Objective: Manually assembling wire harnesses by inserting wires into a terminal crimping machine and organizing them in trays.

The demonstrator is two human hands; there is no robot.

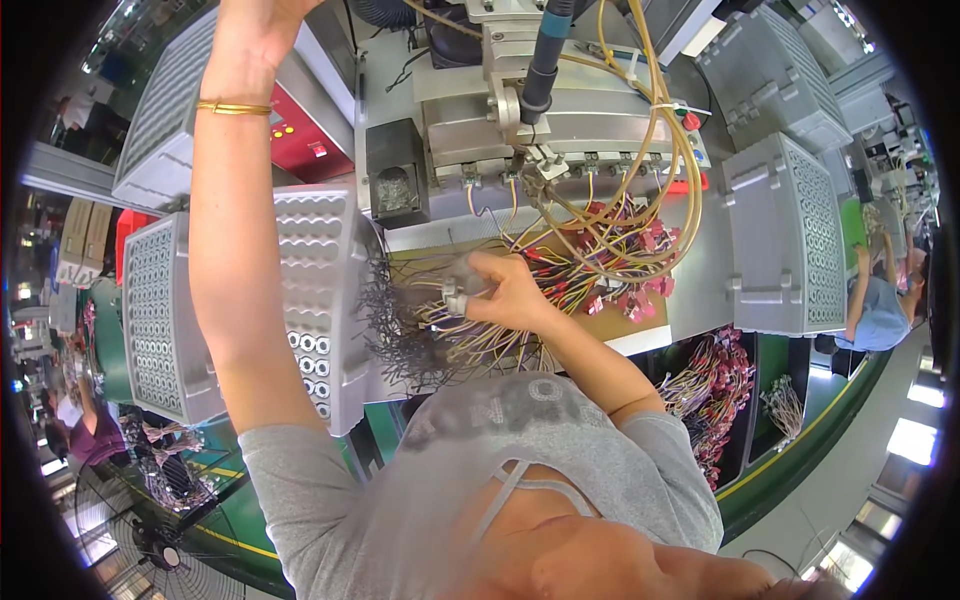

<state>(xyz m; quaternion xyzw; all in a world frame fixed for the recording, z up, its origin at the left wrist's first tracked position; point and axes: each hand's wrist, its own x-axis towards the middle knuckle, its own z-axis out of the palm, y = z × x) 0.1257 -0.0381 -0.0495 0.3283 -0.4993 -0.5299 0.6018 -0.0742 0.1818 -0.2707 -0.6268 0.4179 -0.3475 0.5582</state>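
My left arm stretches up the left side to my left hand (262,25), which the top edge cuts off, so its fingers are hidden. It is nearest to a red panel with yellow buttons (300,130). My right hand (512,292) is low over the worktable, thumb and fingers pinched on a small whitish wire connector (454,299). Beneath and around it lies a bundle of wires (490,340) with dark, blurred ends on the left. More wires with pink-red connectors (635,250) spread to the right. Beyond my right hand is a metal fixture (580,130) with a row of small clamps.
A black box (396,170) of small clear parts stands left of the fixture. Grey trays with round holes (318,290) flank the table, another (785,235) at right. Tan hoses (690,200) loop over the wires. A bin of wire bundles (705,395) is at lower right. Co-workers sit at both sides.
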